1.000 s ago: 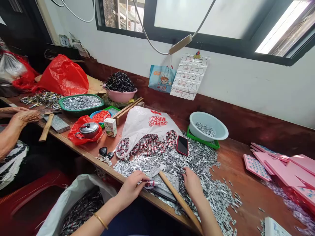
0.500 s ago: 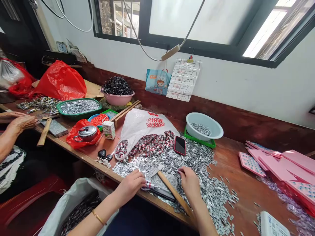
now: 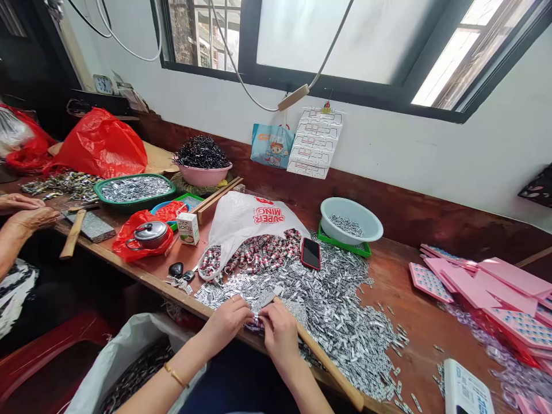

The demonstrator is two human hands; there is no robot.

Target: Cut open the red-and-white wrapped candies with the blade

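small red-and-silver cylindrical piece (image 3: 255, 322) is pinched between the fingertips of left hand (image 3: 227, 323) and right hand (image 3: 280, 333), at the near table edge; glinting flat metal clips (image 3: 345, 322) are heaped at 2 o'clock, a smooth wooden hammer handle (image 3: 328, 363) runs toward 4 o'clock

Left hand (image 3: 226, 324) and right hand (image 3: 280, 333) pinch a small piece (image 3: 255, 322) together.
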